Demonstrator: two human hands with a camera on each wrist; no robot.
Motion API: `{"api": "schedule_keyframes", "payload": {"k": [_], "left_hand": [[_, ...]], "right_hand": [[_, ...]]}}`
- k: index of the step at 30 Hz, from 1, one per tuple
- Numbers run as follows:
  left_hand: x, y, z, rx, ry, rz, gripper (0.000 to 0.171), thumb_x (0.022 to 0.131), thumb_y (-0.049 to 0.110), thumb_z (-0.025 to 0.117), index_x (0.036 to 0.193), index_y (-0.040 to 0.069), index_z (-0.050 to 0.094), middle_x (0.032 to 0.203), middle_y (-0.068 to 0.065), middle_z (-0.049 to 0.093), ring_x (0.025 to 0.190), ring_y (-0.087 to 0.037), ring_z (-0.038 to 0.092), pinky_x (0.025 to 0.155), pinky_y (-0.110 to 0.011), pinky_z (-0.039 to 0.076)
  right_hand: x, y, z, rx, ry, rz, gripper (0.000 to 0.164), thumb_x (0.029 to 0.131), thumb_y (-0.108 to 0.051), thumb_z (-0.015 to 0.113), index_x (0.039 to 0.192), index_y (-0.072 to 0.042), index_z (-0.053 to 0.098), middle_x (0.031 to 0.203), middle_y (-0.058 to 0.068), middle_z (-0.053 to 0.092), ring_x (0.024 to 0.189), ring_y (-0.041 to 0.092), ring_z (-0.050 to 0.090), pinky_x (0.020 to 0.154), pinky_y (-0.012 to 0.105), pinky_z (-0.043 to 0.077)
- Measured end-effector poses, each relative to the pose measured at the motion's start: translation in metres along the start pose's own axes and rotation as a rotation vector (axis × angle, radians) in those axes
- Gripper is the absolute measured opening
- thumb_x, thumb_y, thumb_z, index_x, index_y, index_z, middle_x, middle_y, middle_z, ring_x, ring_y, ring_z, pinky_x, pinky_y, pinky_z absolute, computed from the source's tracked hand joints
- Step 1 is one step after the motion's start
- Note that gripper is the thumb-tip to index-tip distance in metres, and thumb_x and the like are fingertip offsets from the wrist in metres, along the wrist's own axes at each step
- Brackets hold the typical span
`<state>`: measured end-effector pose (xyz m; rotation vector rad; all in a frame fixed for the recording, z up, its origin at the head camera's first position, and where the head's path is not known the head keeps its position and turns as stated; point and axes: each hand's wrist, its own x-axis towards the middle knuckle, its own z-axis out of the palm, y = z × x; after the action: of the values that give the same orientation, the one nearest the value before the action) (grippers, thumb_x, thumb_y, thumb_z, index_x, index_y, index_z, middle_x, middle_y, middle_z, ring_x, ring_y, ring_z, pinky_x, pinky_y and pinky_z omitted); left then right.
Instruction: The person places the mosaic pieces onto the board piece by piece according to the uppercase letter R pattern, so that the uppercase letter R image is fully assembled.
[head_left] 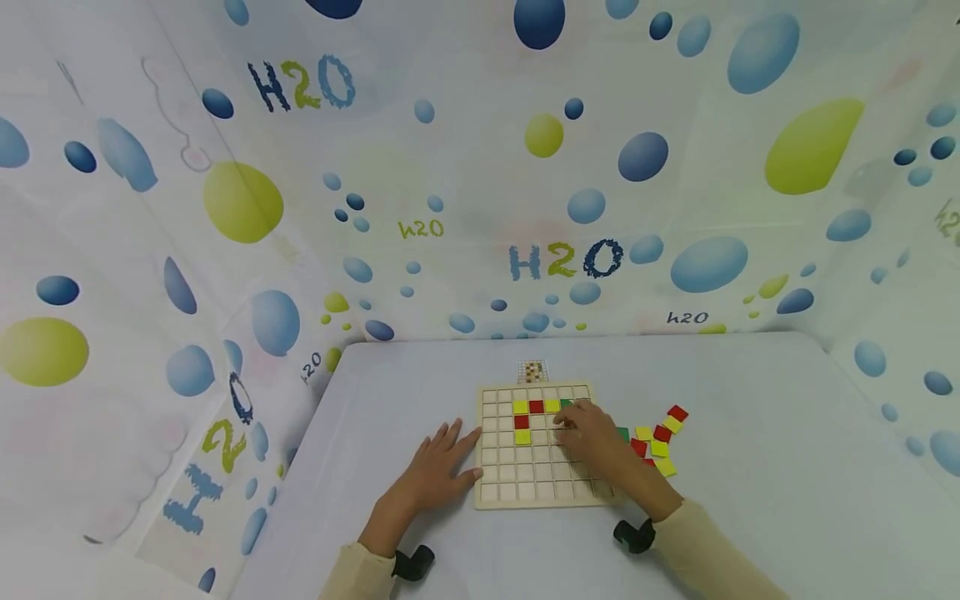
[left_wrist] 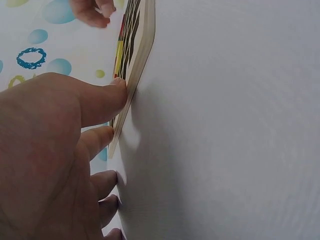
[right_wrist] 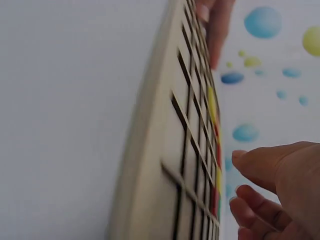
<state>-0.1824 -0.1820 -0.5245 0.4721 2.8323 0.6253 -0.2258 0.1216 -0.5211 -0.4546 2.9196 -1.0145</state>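
Note:
A wooden grid board [head_left: 506,493] lies on the table, with red, yellow and green square tiles in some upper cells. Spread fingers of my left hand [head_left: 438,471] rest by the board's left edge; in the left wrist view the thumb touches the board's rim [left_wrist: 142,60]. My right hand [head_left: 596,437] is over the board's upper right, near a green tile [head_left: 566,403]. Its thumb and fingers stand apart in the right wrist view, with nothing visible between them. A red tile [right_wrist: 214,200] lies in the grid near that hand. The right hand hides several cells.
Loose red, yellow and green tiles lie right of the board, among them a yellow tile [head_left: 659,449] and a red tile [head_left: 678,412]. Behind the board is a small printed pattern card [head_left: 532,372]. A patterned curtain [head_left: 480,167] rises beyond the white table [head_left: 750,467].

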Motion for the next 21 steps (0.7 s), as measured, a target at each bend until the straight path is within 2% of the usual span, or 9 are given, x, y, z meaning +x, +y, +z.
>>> {"api": "schedule_keyframes", "payload": {"k": [4, 6, 9, 11, 13, 16, 19, 21], "left_hand": [[-0.002, 0.001, -0.002, -0.007, 0.013, 0.013, 0.066, 0.105, 0.042, 0.062, 0.163, 0.016, 0.042, 0.172, -0.022, 0.027, 0.16, -0.047, 0.021, 0.125, -0.069, 0.019], [-0.003, 0.002, -0.003, -0.014, 0.019, 0.018, 0.066, 0.105, 0.041, 0.062, 0.163, 0.015, 0.043, 0.171, -0.023, 0.027, 0.159, -0.048, 0.022, 0.125, -0.07, 0.02], [-0.004, 0.002, -0.004, -0.017, 0.022, 0.023, 0.066, 0.105, 0.04, 0.063, 0.162, 0.014, 0.043, 0.171, -0.025, 0.028, 0.159, -0.049, 0.022, 0.124, -0.071, 0.02], [-0.004, 0.003, -0.004, -0.023, 0.024, 0.022, 0.066, 0.105, 0.04, 0.063, 0.162, 0.014, 0.043, 0.171, -0.025, 0.028, 0.159, -0.048, 0.023, 0.124, -0.071, 0.02], [-0.004, 0.003, -0.004, -0.024, 0.024, 0.021, 0.066, 0.105, 0.041, 0.063, 0.162, 0.015, 0.043, 0.171, -0.024, 0.028, 0.159, -0.048, 0.022, 0.125, -0.07, 0.019], [-0.003, 0.002, -0.003, -0.016, 0.017, 0.02, 0.066, 0.105, 0.042, 0.062, 0.163, 0.015, 0.043, 0.171, -0.024, 0.027, 0.159, -0.048, 0.022, 0.125, -0.07, 0.019], [-0.002, 0.002, -0.002, -0.007, 0.011, 0.022, 0.066, 0.105, 0.043, 0.061, 0.163, 0.016, 0.042, 0.172, -0.023, 0.027, 0.159, -0.047, 0.022, 0.125, -0.07, 0.019], [-0.002, 0.002, -0.001, -0.008, 0.007, 0.023, 0.066, 0.105, 0.043, 0.061, 0.163, 0.016, 0.042, 0.172, -0.023, 0.027, 0.16, -0.047, 0.021, 0.125, -0.069, 0.019]], "right_hand": [[-0.008, 0.028, -0.03, 0.002, 0.018, 0.073, 0.028, 0.099, -0.018, 0.076, 0.124, -0.007, 0.069, 0.123, 0.016, 0.062, 0.108, 0.03, 0.062, 0.098, 0.05, 0.058], [-0.011, 0.046, -0.044, -0.025, 0.055, 0.094, 0.033, 0.1, -0.019, 0.074, 0.128, -0.004, 0.067, 0.127, 0.02, 0.06, 0.112, 0.034, 0.06, 0.099, 0.054, 0.057], [-0.015, 0.069, -0.066, -0.087, 0.114, 0.206, 0.04, 0.101, -0.027, 0.072, 0.13, 0.0, 0.063, 0.128, 0.027, 0.058, 0.111, 0.039, 0.058, 0.098, 0.057, 0.056], [-0.016, 0.084, -0.081, -0.14, 0.117, 0.315, 0.051, 0.1, -0.036, 0.072, 0.129, 0.005, 0.06, 0.122, 0.03, 0.058, 0.105, 0.042, 0.058, 0.091, 0.056, 0.057], [-0.017, 0.096, -0.094, -0.192, 0.078, 0.421, 0.063, 0.098, -0.045, 0.071, 0.128, 0.009, 0.057, 0.116, 0.032, 0.059, 0.098, 0.042, 0.058, 0.084, 0.054, 0.057], [-0.019, 0.111, -0.106, -0.212, -0.023, 0.504, 0.075, 0.095, -0.052, 0.073, 0.124, 0.013, 0.052, 0.107, 0.032, 0.058, 0.093, 0.042, 0.057, 0.077, 0.052, 0.056], [-0.017, 0.118, -0.106, -0.179, -0.064, 0.512, 0.066, 0.097, -0.044, 0.073, 0.122, 0.013, 0.051, 0.102, 0.029, 0.059, 0.092, 0.04, 0.057, 0.076, 0.048, 0.056], [-0.016, 0.119, -0.103, -0.162, -0.059, 0.504, 0.057, 0.099, -0.035, 0.072, 0.122, 0.012, 0.05, 0.1, 0.027, 0.058, 0.091, 0.039, 0.057, 0.076, 0.046, 0.055]]}}
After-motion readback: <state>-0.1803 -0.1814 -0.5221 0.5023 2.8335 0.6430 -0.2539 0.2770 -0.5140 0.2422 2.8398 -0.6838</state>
